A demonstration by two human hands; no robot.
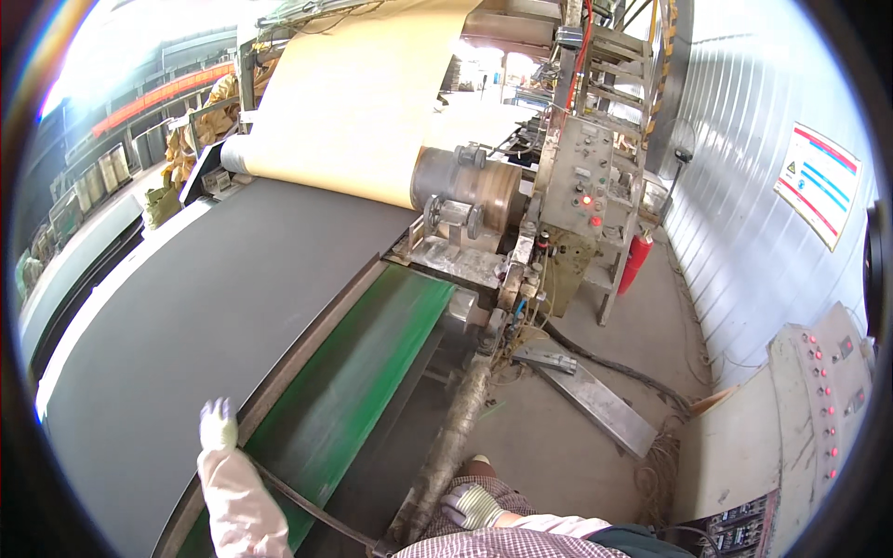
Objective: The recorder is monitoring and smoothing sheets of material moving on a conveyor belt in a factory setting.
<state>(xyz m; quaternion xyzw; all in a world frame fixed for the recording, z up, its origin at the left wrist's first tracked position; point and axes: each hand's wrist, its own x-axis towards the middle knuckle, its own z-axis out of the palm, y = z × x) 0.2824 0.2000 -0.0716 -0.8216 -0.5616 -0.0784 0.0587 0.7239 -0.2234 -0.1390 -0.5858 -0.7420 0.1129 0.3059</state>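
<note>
**Gloved hands at the edge of a wide sheet line**

A broad dark grey sheet (pixel 195 307) fills the left of the view, running up to a tan web (pixel 358 102) that curves down over a metal roller (pixel 470 186). Beside the sheet's right edge lies a green belt (pixel 372 363), and past it a grimy pipe (pixel 451 442) slants toward the person. A control box (pixel 581 181) with red lamps stands by the roller, a red extinguisher (pixel 635 262) at its foot. A second panel (pixel 823 391) of red buttons sits at the far right, against the corrugated wall (pixel 753 232).

The left hand (pixel 218 425), in a pale glove and white sleeve, rests at the sheet's right edge, fingers spread loosely, gripping nothing. The right hand (pixel 472 508), in a striped glove, lies low by the knee near the pipe's lower end, fingers curled; whether it holds anything I cannot tell.
</note>
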